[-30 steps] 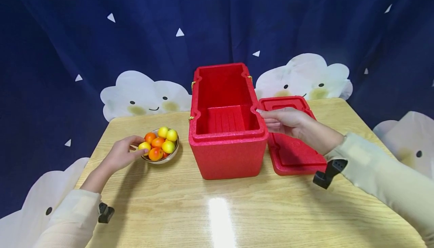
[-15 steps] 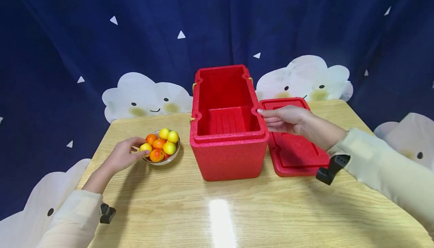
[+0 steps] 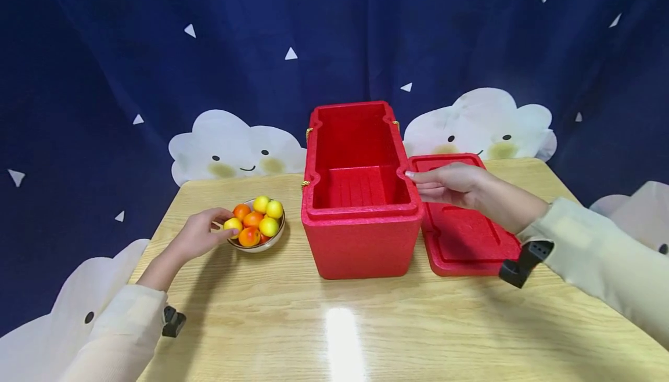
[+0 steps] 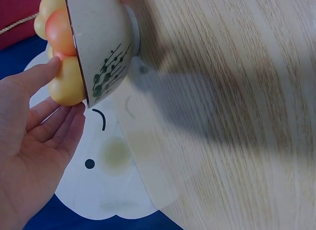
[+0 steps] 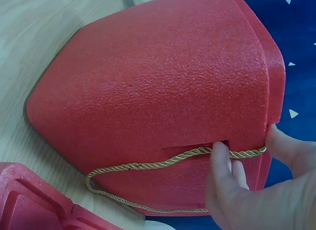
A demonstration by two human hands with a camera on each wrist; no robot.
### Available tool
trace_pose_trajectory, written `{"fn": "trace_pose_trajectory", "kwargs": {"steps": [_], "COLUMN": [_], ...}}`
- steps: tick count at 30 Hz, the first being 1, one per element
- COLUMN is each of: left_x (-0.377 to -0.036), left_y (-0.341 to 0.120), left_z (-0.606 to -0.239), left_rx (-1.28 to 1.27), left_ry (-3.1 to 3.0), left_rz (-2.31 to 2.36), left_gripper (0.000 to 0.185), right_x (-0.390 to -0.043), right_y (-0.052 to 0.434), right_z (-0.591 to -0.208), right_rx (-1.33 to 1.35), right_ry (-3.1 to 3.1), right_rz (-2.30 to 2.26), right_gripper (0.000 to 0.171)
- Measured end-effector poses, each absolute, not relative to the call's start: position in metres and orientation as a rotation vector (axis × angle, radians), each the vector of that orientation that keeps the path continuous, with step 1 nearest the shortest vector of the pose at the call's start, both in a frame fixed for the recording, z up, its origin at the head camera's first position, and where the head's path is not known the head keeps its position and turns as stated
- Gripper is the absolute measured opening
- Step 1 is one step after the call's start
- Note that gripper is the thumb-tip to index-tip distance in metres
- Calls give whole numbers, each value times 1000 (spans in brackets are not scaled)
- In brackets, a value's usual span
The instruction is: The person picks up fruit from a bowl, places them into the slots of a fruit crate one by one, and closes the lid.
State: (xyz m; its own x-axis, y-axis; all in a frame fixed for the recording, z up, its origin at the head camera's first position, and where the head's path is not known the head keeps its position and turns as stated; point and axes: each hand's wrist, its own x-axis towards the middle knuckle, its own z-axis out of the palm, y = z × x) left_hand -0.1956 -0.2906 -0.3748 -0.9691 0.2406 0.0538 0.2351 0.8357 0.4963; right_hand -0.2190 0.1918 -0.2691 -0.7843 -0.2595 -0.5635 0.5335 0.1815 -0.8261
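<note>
At the left, my left hand [image 3: 201, 235] reaches to the near-left side of a bowl [image 3: 265, 246] of small yellow and orange fruit. Thumb and fingers pinch a yellow fruit [image 4: 67, 86] at the rim, thumb on top and fingertips below in the left wrist view. In the middle stands a red foam box [image 3: 363, 245], its top uncovered and its ribbed floor showing. My right hand [image 3: 462, 183] holds the box's right wall, with the thumb at the rim notch. Its fingers press the outer side by a gold cord [image 5: 143, 166].
A red lid [image 3: 465, 245] lies on the table to the right of the box, partly under my right hand in the head view. Behind the wooden table [image 3: 251, 324] hangs a dark blue curtain [image 3: 334, 33] with white cloud shapes.
The whole head view has shifted, so box, bowl and hands appear slightly farther right. Both hands keep their places at the fruit and the box wall.
</note>
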Motion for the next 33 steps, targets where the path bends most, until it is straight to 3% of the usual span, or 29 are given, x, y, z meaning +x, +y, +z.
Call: {"fn": "trace_pose_trajectory", "kwargs": {"steps": [6,11,13,18,26,29,33], "left_x": [-195,-194,-194,-197,-202,-205,-208], "left_y": [-291,-294,-296,-294,-284,-278,-269], "left_z": [-371,-367,-364,-353,-338,-334,-328], "left_rx": [408,416,406,379,305,294,286], "left_ry": [3014,3018,3019,3002,2965,2949,2936], "left_rz": [805,792,784,811,965,1003,1048], "left_gripper": [34,34,35,39,44,45,45], "right_x": [-216,-215,-215,-213,-213,-212,-211], "right_y": [193,193,192,193,193,194,193], "right_z": [-270,-270,-271,-273,-274,-273,-273], "right_rx": [278,298,296,291,284,280,288], "right_ry": [1851,1861,1854,1823,1831,1828,1831], "right_rz": [-1691,-1700,-1712,-1750,-1751,-1755,-1752], "right_gripper": [62,66,60,13,20,11,12]}}
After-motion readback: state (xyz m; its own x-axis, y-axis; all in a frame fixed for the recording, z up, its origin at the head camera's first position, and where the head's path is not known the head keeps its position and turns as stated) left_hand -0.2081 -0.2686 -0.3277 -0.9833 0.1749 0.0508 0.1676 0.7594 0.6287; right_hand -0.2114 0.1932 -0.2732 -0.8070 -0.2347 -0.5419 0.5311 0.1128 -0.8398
